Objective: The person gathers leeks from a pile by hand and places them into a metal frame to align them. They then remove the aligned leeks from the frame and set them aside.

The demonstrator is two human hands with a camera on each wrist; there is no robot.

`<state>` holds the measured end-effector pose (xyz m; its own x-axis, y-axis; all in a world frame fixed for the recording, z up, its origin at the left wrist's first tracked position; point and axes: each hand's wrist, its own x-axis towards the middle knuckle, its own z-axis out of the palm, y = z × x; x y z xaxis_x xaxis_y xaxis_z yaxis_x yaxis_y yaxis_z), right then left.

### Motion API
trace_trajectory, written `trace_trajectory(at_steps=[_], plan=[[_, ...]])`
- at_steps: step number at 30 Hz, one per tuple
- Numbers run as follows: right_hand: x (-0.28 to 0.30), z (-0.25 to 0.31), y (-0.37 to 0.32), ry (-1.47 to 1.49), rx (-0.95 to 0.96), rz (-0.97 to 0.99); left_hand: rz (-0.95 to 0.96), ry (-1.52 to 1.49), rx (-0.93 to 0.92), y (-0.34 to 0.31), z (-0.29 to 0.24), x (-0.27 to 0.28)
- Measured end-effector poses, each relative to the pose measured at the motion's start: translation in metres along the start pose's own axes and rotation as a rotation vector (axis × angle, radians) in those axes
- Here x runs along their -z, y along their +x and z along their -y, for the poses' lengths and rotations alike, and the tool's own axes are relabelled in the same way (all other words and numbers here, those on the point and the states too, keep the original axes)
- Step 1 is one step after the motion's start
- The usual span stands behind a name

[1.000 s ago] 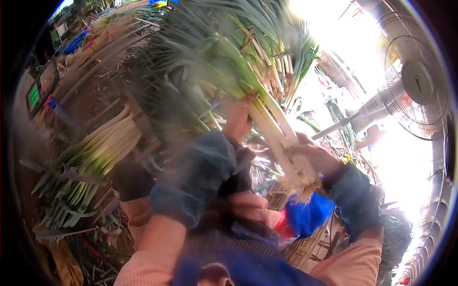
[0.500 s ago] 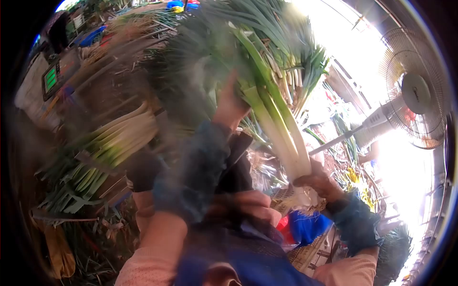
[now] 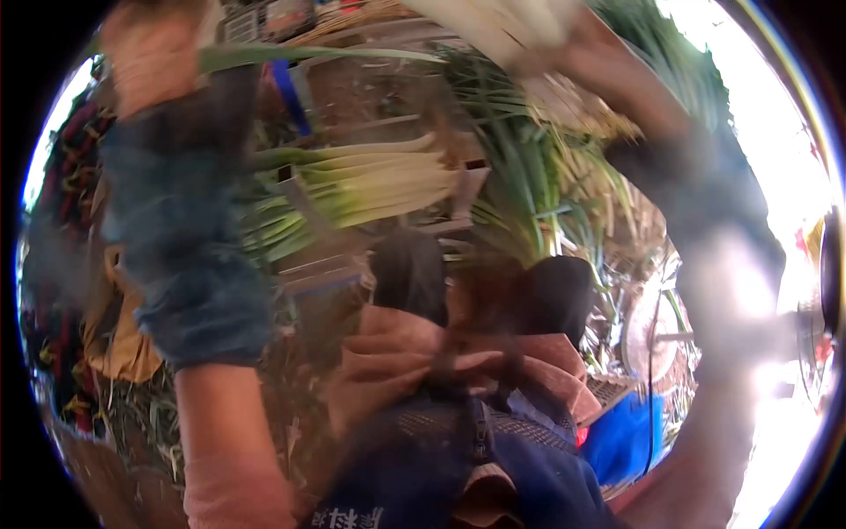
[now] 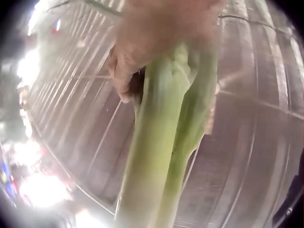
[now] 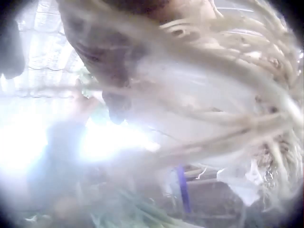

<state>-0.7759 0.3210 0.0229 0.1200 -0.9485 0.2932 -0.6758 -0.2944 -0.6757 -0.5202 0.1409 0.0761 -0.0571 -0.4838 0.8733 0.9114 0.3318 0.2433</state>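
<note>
My left hand (image 3: 157,62) is raised at the upper left of the head view; in the left wrist view the hand (image 4: 161,35) grips thick green leek stalks (image 4: 152,142), fingers curled round them. At the top right of the head view my right hand (image 3: 586,53), blurred, holds the white ends of the leeks (image 3: 493,22). Pale stringy roots (image 5: 275,142) and a white shank (image 5: 190,95) fill the right wrist view, with the right hand's fingers (image 5: 116,95) curled against the shank.
A row of trimmed-looking leeks (image 3: 379,189) lies across a metal holder (image 3: 471,189) before the knees. More leeks (image 3: 520,167) are heaped to its right. A blue bag (image 3: 626,436) stands at lower right, a brown cloth (image 3: 123,339) hangs at left.
Both hands have lifted the leeks up and away from the lap, the left swinging far left. The head view has turned left, bringing the row of leeks to the centre.
</note>
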Motion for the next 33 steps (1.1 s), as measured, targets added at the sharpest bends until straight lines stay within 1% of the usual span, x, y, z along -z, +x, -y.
trace_trajectory(at_steps=[3, 5, 6, 8, 9, 10, 11, 12, 13, 14, 15, 16, 17, 18, 20, 21, 22, 24, 25, 26, 28, 31, 32, 33], plan=[[-0.05, 0.022, 0.092, 0.304, 0.315, 0.139, -0.128, 0.347, -0.072, 0.023, -0.074, 0.061], [-0.083, 0.007, 0.158, 0.25, 0.495, 0.185, -0.222, 0.544, -0.06, 0.025, -0.113, 0.1], [-0.105, -0.011, 0.187, 0.1, 0.57, 0.188, -0.274, 0.627, -0.035, 0.022, -0.126, 0.12], [-0.135, -0.03, 0.212, -0.032, 0.439, 0.225, -0.404, 0.748, 0.059, -0.004, -0.13, 0.16], [-0.148, -0.041, 0.22, -0.1, 0.369, 0.243, -0.527, 0.781, 0.047, -0.026, -0.103, 0.145], [-0.163, -0.062, 0.224, -0.139, 0.426, 0.159, -0.651, 0.808, 0.037, -0.049, -0.076, 0.129], [-0.178, -0.089, 0.219, -0.178, 0.48, 0.071, -0.651, 0.637, 0.266, -0.064, -0.1, 0.217], [-0.189, -0.116, 0.213, -0.22, 0.531, -0.021, -0.605, 0.545, 0.479, -0.091, -0.09, 0.256], [-0.196, -0.139, 0.203, -0.261, 0.408, 0.023, -0.555, 0.446, 0.689, -0.117, -0.077, 0.284], [-0.201, -0.161, 0.194, -0.304, 0.285, 0.066, -0.743, 0.517, 0.855, -0.146, -0.051, 0.303], [-0.202, -0.175, 0.183, -0.38, 0.154, 0.134, -0.784, 0.564, 1.083, -0.171, -0.041, 0.308], [-0.203, -0.194, 0.174, -0.451, 0.02, 0.203, -0.817, 0.559, 1.151, -0.176, -0.024, 0.296], [-0.208, -0.227, 0.168, -0.565, 0.028, 0.211, -0.849, 0.551, 1.219, -0.18, -0.007, 0.284], [-0.213, -0.254, 0.162, -0.677, 0.032, 0.22, -0.704, 0.71, 1.212, -0.181, 0.011, 0.28], [-0.215, -0.275, 0.161, -0.668, -0.049, 0.223, -0.325, 1.126, 0.928, -0.178, 0.055, 0.255], [-0.217, -0.286, 0.158, -0.662, -0.09, 0.228, -0.088, 1.426, 0.857, -0.181, 0.075, 0.263], [-0.22, -0.298, 0.152, -0.65, -0.072, 0.194, 0.173, 1.705, 0.764, -0.187, 0.096, 0.271], [-0.222, -0.314, 0.147, -0.643, -0.025, 0.119, 0.555, 2.035, 0.551, -0.199, 0.126, 0.266], [-0.224, -0.317, 0.146, -0.673, -0.103, 0.19, 0.668, 2.089, 0.648, -0.204, 0.137, 0.263], [-0.228, -0.32, 0.145, -0.698, -0.119, 0.194, 0.755, 2.089, 0.665, -0.212, 0.147, 0.268], [-0.235, -0.327, 0.143, -0.745, -0.153, 0.205, 0.866, 2.087, 0.485, -0.225, 0.16, 0.282], [-0.245, -0.353, 0.139, -0.66, -0.102, 0.187, 0.895, 2.11, 0.373, -0.236, 0.169, 0.296], [-0.247, -0.354, 0.139, -0.633, -0.082, 0.186, 0.93, 2.11, 0.525, -0.233, 0.169, 0.293], [-0.249, -0.355, 0.14, -0.633, -0.101, 0.208, 0.961, 2.104, 0.682, -0.23, 0.167, 0.289]])
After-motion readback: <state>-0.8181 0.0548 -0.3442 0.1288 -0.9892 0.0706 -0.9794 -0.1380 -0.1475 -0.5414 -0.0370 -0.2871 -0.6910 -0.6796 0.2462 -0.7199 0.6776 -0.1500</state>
